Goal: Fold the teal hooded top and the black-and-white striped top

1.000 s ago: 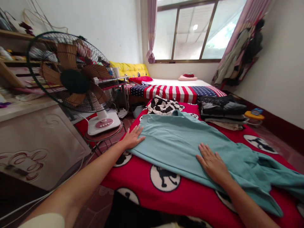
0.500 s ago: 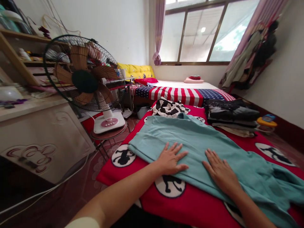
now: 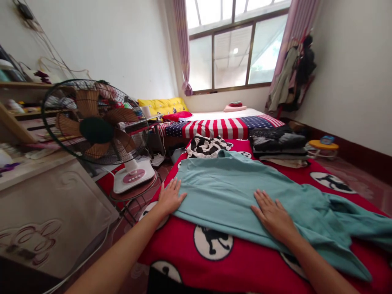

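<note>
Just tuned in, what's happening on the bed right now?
A person is working on a teal garment spread over a red blanket on the bed. The left hand lies flat at the garment's left edge, and the right hand presses palm-down on its near edge, fingers spread. Neither hand grips the cloth. A black-and-white garment and a stack of folded clothes lie beyond it. A fan stands to the left.
</note>
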Demonstrator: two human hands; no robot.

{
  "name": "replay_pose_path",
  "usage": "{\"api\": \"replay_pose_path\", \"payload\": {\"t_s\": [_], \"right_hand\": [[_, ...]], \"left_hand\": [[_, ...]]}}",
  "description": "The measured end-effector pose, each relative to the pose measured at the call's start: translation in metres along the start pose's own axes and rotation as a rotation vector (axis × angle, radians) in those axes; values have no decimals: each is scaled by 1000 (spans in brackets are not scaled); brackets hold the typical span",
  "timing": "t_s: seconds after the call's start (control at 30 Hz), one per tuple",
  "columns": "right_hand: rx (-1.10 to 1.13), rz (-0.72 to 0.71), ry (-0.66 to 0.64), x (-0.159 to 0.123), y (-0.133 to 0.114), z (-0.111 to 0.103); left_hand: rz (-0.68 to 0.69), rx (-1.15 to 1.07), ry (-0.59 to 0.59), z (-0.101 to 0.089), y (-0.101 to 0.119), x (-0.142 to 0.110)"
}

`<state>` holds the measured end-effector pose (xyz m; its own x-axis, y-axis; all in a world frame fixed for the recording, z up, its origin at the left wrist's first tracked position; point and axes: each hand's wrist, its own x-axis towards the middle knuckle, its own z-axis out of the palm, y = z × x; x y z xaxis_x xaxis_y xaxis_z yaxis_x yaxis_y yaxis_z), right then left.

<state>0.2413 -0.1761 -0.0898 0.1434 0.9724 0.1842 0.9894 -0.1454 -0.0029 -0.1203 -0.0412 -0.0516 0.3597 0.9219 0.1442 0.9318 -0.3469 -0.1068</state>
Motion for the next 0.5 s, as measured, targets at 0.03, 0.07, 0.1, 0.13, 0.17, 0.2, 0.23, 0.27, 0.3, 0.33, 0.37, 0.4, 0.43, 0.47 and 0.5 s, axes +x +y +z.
{"api": "replay_pose_path", "payload": {"t_s": [0.03, 0.07, 0.1, 0.13, 0.17, 0.2, 0.23, 0.27, 0.3, 0.33, 0.37, 0.4, 0.43, 0.47, 0.5], "right_hand": [[-4, 5, -4, 0, -1, -1], [-5, 10, -5, 0, -3, -3], [-2, 14, -6, 0, -4, -4], [3, 15, -8, -1, -4, -5], [11, 15, -12, -1, -5, -6], [18, 14, -18, -2, -5, -6], [25, 9, -24, -3, -5, -7], [31, 4, -30, -3, -3, -7], [36, 1, -35, -4, -2, -8], [41, -2, -39, -4, 0, -8], [46, -4, -43, -4, 1, -9], [51, -3, -47, -3, 1, -10], [56, 10, -49, -3, -1, -12], [62, 38, -48, -1, -5, -14], [71, 79, -42, 0, -13, -17]], "left_hand": [[-22, 24, 21, -5, 6, 2], [-21, 35, 62, -9, 16, 4], [9, 26, 112, -13, 28, 4], [77, -4, 153, -16, 42, 3], [185, -50, 167, -17, 57, 0], [315, -104, 151, -17, 72, -2], [436, -159, 114, -16, 85, -5], [527, -207, 70, -14, 96, -8], [581, -242, 33, -11, 103, -10], [598, -265, 9, -8, 108, -11], [587, -277, -3, -6, 110, -12], [568, -281, -3, -3, 110, -12], [561, -281, 3, -1, 109, -11], [564, -278, 14, 0, 108, -11], [568, -273, 30, 2, 107, -10]]}}
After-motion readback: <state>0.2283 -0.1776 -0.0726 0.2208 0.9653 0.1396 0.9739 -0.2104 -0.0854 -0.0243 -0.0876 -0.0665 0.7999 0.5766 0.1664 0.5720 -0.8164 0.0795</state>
